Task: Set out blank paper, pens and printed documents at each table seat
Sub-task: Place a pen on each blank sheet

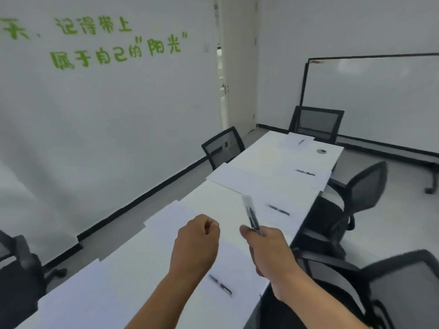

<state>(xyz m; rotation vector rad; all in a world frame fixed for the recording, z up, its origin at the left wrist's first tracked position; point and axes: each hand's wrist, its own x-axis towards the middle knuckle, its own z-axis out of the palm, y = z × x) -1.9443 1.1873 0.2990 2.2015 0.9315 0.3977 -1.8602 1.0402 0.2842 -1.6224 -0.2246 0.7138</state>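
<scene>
1. The right hand [266,248] grips a small bundle of pens [251,214] by their lower ends, tips up, above the table [266,157] near its right edge.
2. The left hand [197,238] is curled in a fist and holds nothing.
3. Pens already lie on paper sheets [237,179] along the right edge, with one at the far end.
4. The pens look light, stiff and smooth; one would best be pinched mid-barrel, since a loose bundle may slip.
</scene>
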